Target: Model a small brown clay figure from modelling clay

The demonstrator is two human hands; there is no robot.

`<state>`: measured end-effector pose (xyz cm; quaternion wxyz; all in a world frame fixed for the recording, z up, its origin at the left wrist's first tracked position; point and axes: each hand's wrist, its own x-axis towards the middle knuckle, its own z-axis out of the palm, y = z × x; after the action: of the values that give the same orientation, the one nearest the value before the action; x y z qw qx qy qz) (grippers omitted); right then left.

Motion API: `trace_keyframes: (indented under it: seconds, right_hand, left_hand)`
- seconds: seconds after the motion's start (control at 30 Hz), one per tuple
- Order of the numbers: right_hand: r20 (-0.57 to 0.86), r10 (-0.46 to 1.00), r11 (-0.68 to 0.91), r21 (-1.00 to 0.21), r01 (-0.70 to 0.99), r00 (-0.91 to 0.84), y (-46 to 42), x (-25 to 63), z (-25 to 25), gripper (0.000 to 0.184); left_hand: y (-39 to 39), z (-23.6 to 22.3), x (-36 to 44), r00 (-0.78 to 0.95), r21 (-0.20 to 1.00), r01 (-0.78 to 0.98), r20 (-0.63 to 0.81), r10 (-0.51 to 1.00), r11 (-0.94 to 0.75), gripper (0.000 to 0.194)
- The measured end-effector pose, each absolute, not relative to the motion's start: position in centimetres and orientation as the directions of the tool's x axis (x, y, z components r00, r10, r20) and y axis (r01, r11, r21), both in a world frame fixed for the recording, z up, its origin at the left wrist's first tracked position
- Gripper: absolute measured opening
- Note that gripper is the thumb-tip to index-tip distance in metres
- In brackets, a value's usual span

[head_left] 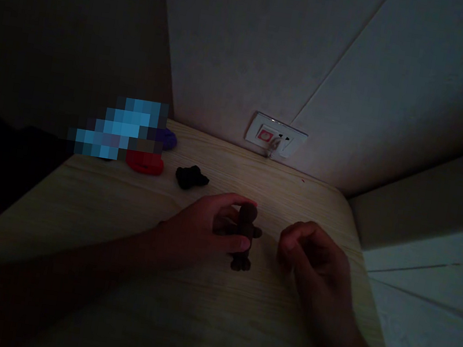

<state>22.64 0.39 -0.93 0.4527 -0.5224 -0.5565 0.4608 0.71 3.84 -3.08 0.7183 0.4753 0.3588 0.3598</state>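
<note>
Holding a little brown figure (247, 224) near the middle of the picture, the left hand (198, 230) pinches it between thumb and fingers. Right of the middle, the right hand (322, 267) has its fingers curled in; I can't tell if they pinch anything. A black lump (191, 177) and a red lump (145, 164) sit left of the middle on the wooden table (173, 317).

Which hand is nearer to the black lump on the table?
Left. The left hand, gripping the brown figurine, is just to the near right of the black lump; the right hand is farther right.
</note>
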Motion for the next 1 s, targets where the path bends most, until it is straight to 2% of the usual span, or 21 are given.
trace_keyframes:
  seconds: [0.2, 0.5, 0.7, 0.83, 1.0]
  right_hand:
    - [0.082, 0.997, 0.080, -0.960, 0.269, -0.004, 0.8, 22.3, -0.7, 0.009]
    - [0.113, 0.994, 0.110, -0.967, 0.229, -0.003, 0.7, 22.1, -0.9, 0.011]
    - [0.109, 0.994, 0.111, -0.965, 0.239, -0.022, 0.6, 22.3, -0.8, 0.012]
    - [0.122, 0.992, 0.120, -0.959, 0.257, -0.009, 0.4, 22.7, -0.8, 0.000]
    - [0.100, 0.995, 0.094, -0.958, 0.271, 0.007, 0.6, 23.1, -1.1, 0.021]
  left_hand:
    - [3.9, -3.2, 0.7, 0.502, 0.942, -0.154, -0.187, 0.845, 0.300, 0.060]
    - [3.9, -3.5, 0.6, 0.491, 0.944, -0.133, -0.201, 0.848, 0.301, 0.064]
    - [3.8, -3.0, 0.6, 0.452, 0.956, -0.082, -0.216, 0.866, 0.281, 0.039]
    - [3.6, -2.7, 0.5, 0.471, 0.956, -0.048, -0.233, 0.851, 0.289, 0.030]
    - [3.5, -2.1, 0.5, 0.483, 0.935, -0.060, -0.278, 0.830, 0.348, 0.053]
